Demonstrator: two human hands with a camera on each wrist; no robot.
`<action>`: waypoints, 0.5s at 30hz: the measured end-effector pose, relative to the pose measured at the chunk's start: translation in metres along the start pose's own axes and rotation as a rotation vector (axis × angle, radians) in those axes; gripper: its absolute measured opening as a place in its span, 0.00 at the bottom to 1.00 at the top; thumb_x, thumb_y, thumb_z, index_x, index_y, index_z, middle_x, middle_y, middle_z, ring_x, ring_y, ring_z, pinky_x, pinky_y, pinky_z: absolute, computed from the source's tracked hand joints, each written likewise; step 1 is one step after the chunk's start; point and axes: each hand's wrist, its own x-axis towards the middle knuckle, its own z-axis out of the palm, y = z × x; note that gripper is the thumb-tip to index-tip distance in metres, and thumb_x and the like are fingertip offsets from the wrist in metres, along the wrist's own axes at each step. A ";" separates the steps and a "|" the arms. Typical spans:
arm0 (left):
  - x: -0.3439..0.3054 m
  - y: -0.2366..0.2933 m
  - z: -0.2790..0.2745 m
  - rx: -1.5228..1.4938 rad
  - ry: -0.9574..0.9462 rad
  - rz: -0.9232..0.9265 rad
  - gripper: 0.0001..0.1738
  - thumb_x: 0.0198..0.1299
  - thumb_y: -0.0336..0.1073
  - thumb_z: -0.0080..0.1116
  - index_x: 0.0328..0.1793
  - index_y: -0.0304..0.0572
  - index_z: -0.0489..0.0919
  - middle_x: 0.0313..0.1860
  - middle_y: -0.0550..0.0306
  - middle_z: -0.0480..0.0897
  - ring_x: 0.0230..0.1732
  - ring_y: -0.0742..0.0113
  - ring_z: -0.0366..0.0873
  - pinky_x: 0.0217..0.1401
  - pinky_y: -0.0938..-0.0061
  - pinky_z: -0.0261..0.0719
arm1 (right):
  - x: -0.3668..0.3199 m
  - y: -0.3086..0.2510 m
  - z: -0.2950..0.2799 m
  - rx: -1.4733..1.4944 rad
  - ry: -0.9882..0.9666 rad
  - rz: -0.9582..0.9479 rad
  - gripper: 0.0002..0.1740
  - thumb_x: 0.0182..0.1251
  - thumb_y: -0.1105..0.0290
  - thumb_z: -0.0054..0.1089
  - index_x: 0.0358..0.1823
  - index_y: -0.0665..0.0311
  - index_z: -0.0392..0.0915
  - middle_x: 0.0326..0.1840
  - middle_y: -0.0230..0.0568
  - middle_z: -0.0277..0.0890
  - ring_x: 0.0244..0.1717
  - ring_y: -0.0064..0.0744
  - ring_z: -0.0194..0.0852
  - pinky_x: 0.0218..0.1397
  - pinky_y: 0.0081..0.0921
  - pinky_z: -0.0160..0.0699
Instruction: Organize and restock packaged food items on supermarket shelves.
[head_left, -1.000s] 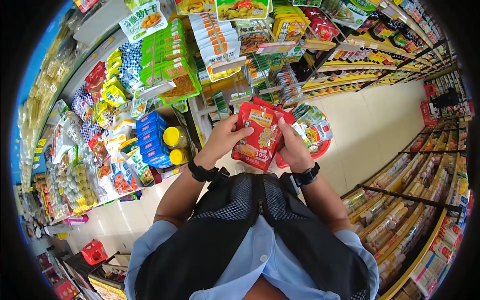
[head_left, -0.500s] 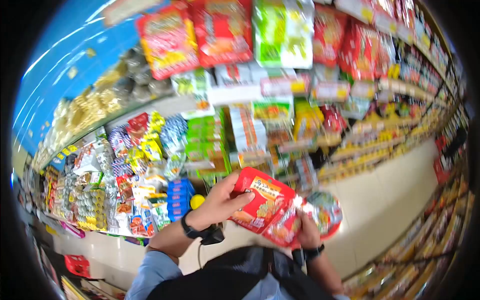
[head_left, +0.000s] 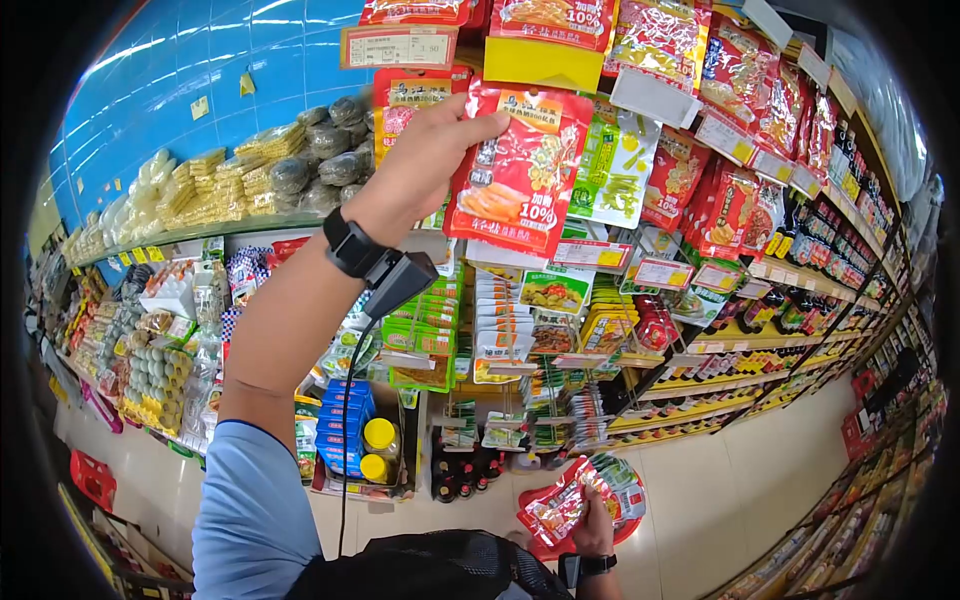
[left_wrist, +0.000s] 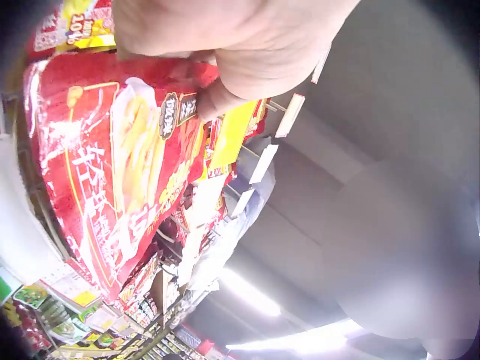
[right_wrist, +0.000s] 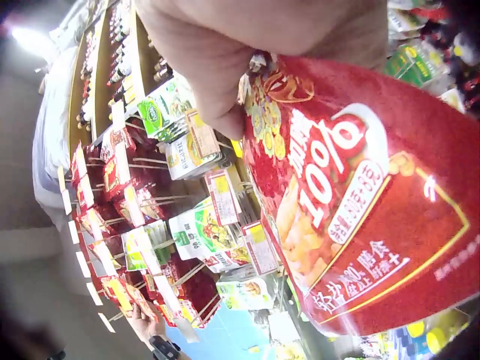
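"Starting from the left, noticed what first?"

"Noticed pale yellow bagged bundles (head_left: 215, 190) on a shelf, then dark plastic-wrapped bundles (head_left: 335, 150) farther along. Next came to the left hand (head_left: 422, 165)."

"Clamped on anything?"

"Yes, pinched the upper left of a glossy red foil pouch (head_left: 520, 190), thumb across its front. Held it nearly upright at the display, between a hanging red-and-yellow pouch (head_left: 393, 110) and a flat green-and-white plastic pouch (head_left: 614, 165). Couldn't tell whether touching either."

"Risky?"

"Judged so. Gripped near one corner only, so could have pivoted or slid free, owing to slick foil. Could also have bumped the small white paper price label (head_left: 590, 254) by swinging low, or snagged the thin black cable (head_left: 346, 450) hanging beside the stacked blue cardboard boxes (head_left: 343, 425)."

"And farther right?"

"Found the right hand (head_left: 597, 525) much lower, fingers and thumb clamped on the edge of a second red foil pouch (head_left: 555, 505). Saw it tilted, over a round red plastic container (head_left: 628, 533). Couldn't tell whether touching the rim."

"Worth worrying about?"

"Somewhat. Could have dropped it through divided attention, or confused both pouches because of near-matching red prints."
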 end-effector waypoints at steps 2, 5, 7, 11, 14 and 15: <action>0.007 -0.005 -0.001 -0.025 0.010 0.034 0.16 0.66 0.33 0.55 0.57 0.33 0.73 0.51 0.54 0.82 0.46 0.73 0.81 0.52 0.75 0.81 | -0.003 -0.001 -0.006 -0.001 0.021 0.007 0.12 0.71 0.66 0.49 0.52 0.61 0.74 0.47 0.35 0.79 0.48 0.34 0.79 0.57 0.40 0.78; 0.013 -0.010 -0.002 -0.018 0.024 0.075 0.15 0.65 0.33 0.56 0.55 0.33 0.74 0.50 0.54 0.82 0.45 0.73 0.81 0.51 0.75 0.81 | -0.003 0.003 -0.019 0.036 0.016 -0.012 0.12 0.71 0.65 0.51 0.51 0.61 0.73 0.47 0.34 0.79 0.47 0.33 0.79 0.56 0.39 0.78; 0.017 -0.012 -0.003 -0.021 0.040 0.078 0.15 0.65 0.33 0.56 0.55 0.33 0.74 0.50 0.54 0.82 0.45 0.72 0.82 0.51 0.75 0.81 | -0.001 0.004 -0.025 0.067 0.035 -0.033 0.12 0.70 0.66 0.51 0.52 0.61 0.73 0.46 0.33 0.79 0.46 0.32 0.79 0.55 0.38 0.78; 0.018 -0.008 -0.003 -0.073 0.095 0.058 0.14 0.63 0.31 0.57 0.53 0.31 0.74 0.48 0.51 0.82 0.44 0.70 0.82 0.50 0.73 0.81 | 0.000 0.005 -0.032 0.066 0.041 -0.030 0.13 0.70 0.66 0.52 0.52 0.61 0.73 0.47 0.35 0.79 0.47 0.34 0.79 0.57 0.40 0.77; 0.016 -0.003 -0.002 -0.054 0.073 0.041 0.16 0.64 0.34 0.57 0.54 0.33 0.74 0.50 0.54 0.82 0.46 0.72 0.81 0.52 0.74 0.80 | -0.010 0.000 -0.015 0.038 0.033 -0.008 0.14 0.70 0.65 0.53 0.53 0.62 0.73 0.48 0.35 0.79 0.49 0.36 0.79 0.58 0.42 0.77; 0.015 -0.003 0.001 -0.047 0.067 0.047 0.16 0.64 0.34 0.57 0.54 0.33 0.74 0.49 0.54 0.82 0.45 0.71 0.81 0.52 0.74 0.80 | -0.010 0.000 -0.015 0.038 0.031 0.009 0.14 0.70 0.65 0.53 0.53 0.62 0.73 0.48 0.36 0.79 0.49 0.36 0.79 0.58 0.43 0.77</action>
